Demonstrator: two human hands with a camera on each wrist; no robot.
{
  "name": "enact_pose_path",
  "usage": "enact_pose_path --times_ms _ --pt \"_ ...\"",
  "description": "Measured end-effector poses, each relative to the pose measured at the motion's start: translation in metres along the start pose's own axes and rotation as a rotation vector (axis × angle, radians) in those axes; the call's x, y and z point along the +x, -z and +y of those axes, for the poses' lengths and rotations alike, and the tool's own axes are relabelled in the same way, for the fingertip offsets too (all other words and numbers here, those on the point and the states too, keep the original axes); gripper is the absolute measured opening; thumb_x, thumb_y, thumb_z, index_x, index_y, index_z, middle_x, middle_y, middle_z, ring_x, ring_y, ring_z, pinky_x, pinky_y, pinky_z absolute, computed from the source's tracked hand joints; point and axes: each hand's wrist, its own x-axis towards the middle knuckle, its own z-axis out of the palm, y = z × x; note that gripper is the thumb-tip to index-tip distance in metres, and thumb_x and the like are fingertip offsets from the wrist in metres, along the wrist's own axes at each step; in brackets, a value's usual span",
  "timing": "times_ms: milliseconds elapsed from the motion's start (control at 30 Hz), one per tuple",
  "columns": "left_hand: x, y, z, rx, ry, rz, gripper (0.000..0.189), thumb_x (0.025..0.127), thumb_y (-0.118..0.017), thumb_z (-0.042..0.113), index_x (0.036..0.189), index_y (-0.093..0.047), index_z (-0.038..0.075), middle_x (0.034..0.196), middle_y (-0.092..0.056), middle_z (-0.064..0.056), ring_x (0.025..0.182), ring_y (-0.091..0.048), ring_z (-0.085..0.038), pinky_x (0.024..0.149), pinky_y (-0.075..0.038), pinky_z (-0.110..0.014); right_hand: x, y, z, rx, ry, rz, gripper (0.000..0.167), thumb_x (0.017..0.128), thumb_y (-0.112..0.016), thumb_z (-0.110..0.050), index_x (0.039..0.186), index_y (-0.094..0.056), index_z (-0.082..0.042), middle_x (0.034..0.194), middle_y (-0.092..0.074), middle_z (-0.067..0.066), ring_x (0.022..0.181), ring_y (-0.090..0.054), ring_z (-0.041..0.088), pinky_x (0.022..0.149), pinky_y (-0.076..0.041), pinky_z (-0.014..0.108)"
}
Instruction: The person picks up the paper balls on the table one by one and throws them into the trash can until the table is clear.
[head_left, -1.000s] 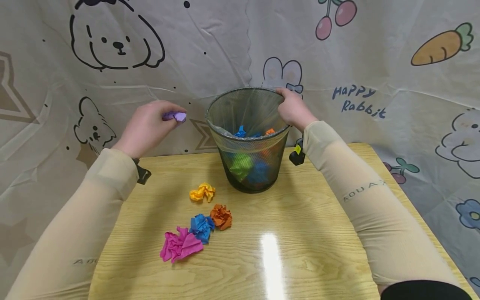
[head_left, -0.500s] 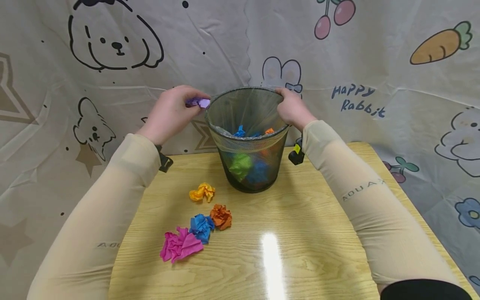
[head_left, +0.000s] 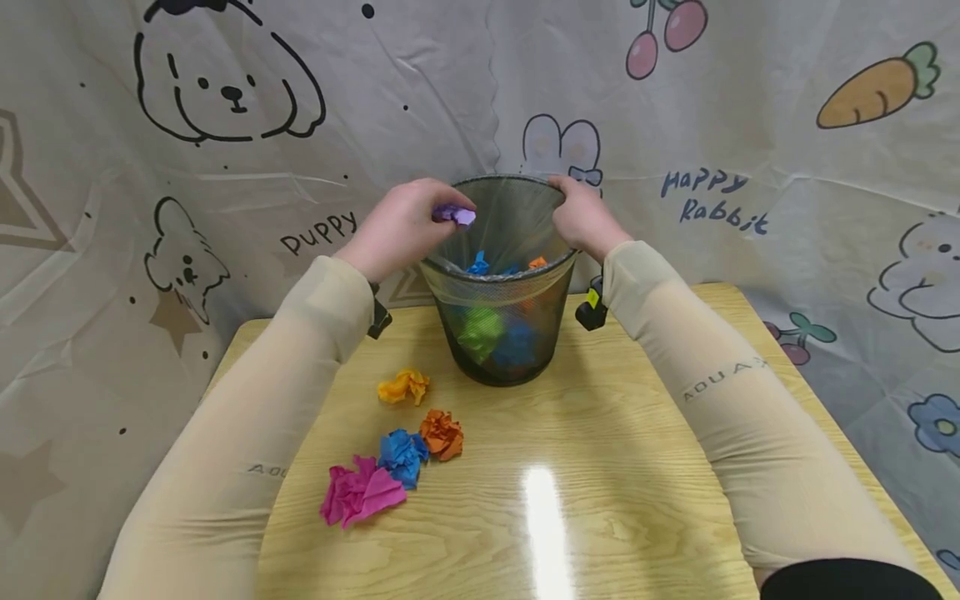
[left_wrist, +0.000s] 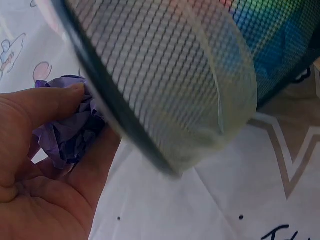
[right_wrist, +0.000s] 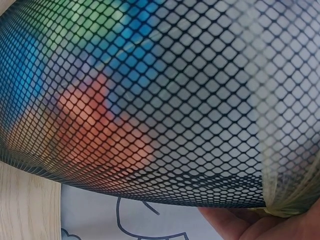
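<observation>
My left hand (head_left: 401, 225) pinches a crumpled purple paper ball (head_left: 456, 215) over the left rim of a black mesh wastebasket (head_left: 497, 373). In the left wrist view the purple paper (left_wrist: 65, 130) sits between thumb and fingers, beside the basket's rim (left_wrist: 125, 112). My right hand (head_left: 588, 218) grips the rim at the back right; only some of its fingers (right_wrist: 250, 222) show in the right wrist view. A clear liner covers the rim. Green, blue and orange paper balls lie inside, blurred through the mesh.
On the wooden table (head_left: 637, 467), in front of the basket, lie a yellow paper ball (head_left: 405, 387), a brown-orange one (head_left: 442, 435), a blue one (head_left: 403, 458) and a pink one (head_left: 360, 492). A printed cloth (head_left: 420, 92) hangs close behind.
My left hand has moved right with the purple paper ball, from beside the wastebasket to over its left rim. My right hand has kept its grip, and the balls on the table have stayed put.
</observation>
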Motion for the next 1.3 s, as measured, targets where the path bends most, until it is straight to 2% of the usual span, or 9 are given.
enact_pose_path --times_ms 67,167,300,433,600,833,967,1067,1300 --pt "0.001 -0.004 0.003 -0.001 0.009 -0.02 0.029 0.101 -0.058 0.007 0.126 -0.072 0.006 0.127 -0.065 -0.01 0.105 -0.056 -0.023 0.093 -0.046 -0.038 0.0 -0.001 0.0 0.006 -0.004 -0.003 0.071 0.099 -0.026 0.003 0.166 -0.019 -0.019 0.169 -0.02 0.006 0.073 -0.055 0.025 0.047 -0.034 0.028" --pt "0.002 -0.008 0.005 0.002 0.023 -0.031 0.03 0.102 -0.058 0.009 0.128 -0.071 0.006 0.127 -0.064 -0.01 0.103 -0.056 -0.024 0.09 -0.046 -0.038 0.0 -0.001 0.001 0.011 -0.002 -0.001 0.071 0.099 -0.026 0.003 0.166 -0.019 -0.019 0.17 -0.02 0.006 0.097 -0.06 0.026 0.048 -0.034 0.029" --pt "0.004 -0.011 0.006 0.003 0.024 -0.035 0.03 0.101 -0.06 0.01 0.129 -0.071 0.007 0.125 -0.064 -0.01 0.103 -0.056 -0.023 0.091 -0.047 -0.038 0.0 -0.001 0.001 0.004 0.006 0.005 0.071 0.098 -0.026 0.003 0.166 -0.019 -0.018 0.17 -0.019 0.005 0.123 -0.05 0.025 0.05 -0.036 0.03" --pt "0.006 -0.016 0.005 0.011 -0.01 -0.051 0.03 0.101 -0.063 0.013 0.13 -0.071 0.009 0.126 -0.065 -0.008 0.108 -0.057 -0.021 0.096 -0.047 -0.037 0.0 -0.001 0.001 -0.003 0.008 0.008 0.071 0.098 -0.026 0.004 0.166 -0.02 -0.017 0.17 -0.019 0.005 0.133 -0.041 0.026 0.053 -0.038 0.031" --pt "0.005 -0.021 0.005 0.022 -0.057 -0.061 0.035 0.101 -0.065 0.02 0.136 -0.068 0.013 0.134 -0.063 -0.004 0.114 -0.058 -0.018 0.101 -0.046 -0.035 0.001 -0.001 0.001 -0.005 0.003 0.007 0.072 0.097 -0.026 0.004 0.166 -0.02 -0.018 0.17 -0.019 0.004 0.135 -0.04 0.026 0.054 -0.038 0.031" --pt "0.003 -0.021 0.005 0.019 -0.054 -0.098 0.052 0.102 -0.066 0.028 0.151 -0.054 0.018 0.15 -0.052 -0.004 0.127 -0.054 -0.018 0.106 -0.043 -0.036 0.001 -0.001 0.001 -0.011 0.013 0.011 0.072 0.098 -0.026 0.004 0.166 -0.02 -0.017 0.17 -0.019 0.005 0.133 -0.042 0.026 0.056 -0.039 0.033" --pt "0.002 -0.021 0.004 0.047 -0.038 -0.134 0.062 0.102 -0.061 0.047 0.157 -0.044 0.024 0.161 -0.04 -0.002 0.144 -0.04 -0.02 0.117 -0.033 -0.041 0.0 -0.001 0.0 -0.004 0.012 0.01 0.071 0.098 -0.026 0.003 0.166 -0.02 -0.018 0.17 -0.019 0.004 0.131 -0.044 0.025 0.051 -0.036 0.031" --pt "0.0 -0.021 0.003 0.053 -0.021 -0.147 0.068 0.101 -0.052 0.061 0.159 -0.04 0.028 0.165 -0.032 -0.003 0.151 -0.029 -0.021 0.12 -0.027 -0.044 0.0 -0.001 0.0 -0.001 0.009 0.008 0.071 0.098 -0.026 0.003 0.166 -0.02 -0.018 0.17 -0.019 0.004 0.133 -0.042 0.025 0.051 -0.036 0.03" --pt "-0.006 -0.015 -0.001 0.081 -0.018 -0.111 0.069 0.103 -0.041 0.065 0.161 -0.035 0.028 0.167 -0.028 -0.006 0.154 -0.02 -0.027 0.124 -0.009 -0.05 0.001 -0.001 0.0 -0.012 0.009 0.008 0.072 0.097 -0.026 0.004 0.166 -0.02 -0.018 0.17 -0.018 0.004 0.132 -0.044 0.024 0.049 -0.035 0.029"
